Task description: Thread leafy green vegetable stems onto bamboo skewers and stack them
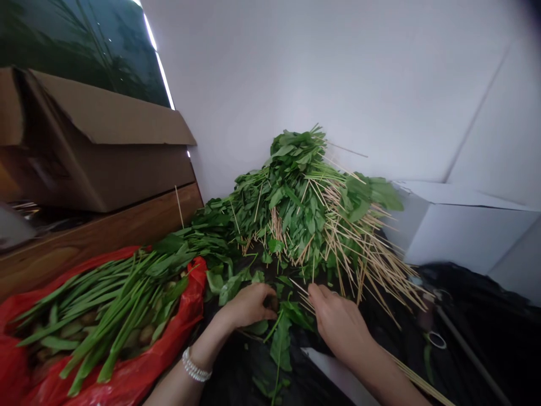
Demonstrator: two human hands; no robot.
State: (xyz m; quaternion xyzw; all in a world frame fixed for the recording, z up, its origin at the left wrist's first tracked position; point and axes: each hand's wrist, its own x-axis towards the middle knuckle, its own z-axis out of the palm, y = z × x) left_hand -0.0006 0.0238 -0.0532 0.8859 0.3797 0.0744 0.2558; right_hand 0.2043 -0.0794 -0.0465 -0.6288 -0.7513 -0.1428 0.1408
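A large heap of leafy greens threaded on bamboo skewers (296, 214) rises in front of me, with pale skewer ends fanning out to the right. My left hand (249, 307) pinches a leafy green stem (281, 338) at the foot of the heap, and a pearl bracelet (196, 365) circles that wrist. My right hand (338, 321) is just to its right, with the fingers closed on several thin skewers (304, 296). Further skewers (416, 380) run out beneath that forearm.
A red plastic bag (181, 299) of long-leaved greens (105, 310) lies at the left, below a wooden ledge (105, 242) and a brown cardboard box (93, 146). A white box (465, 225) stands at the right, and black plastic sheeting (473, 316) covers the work surface.
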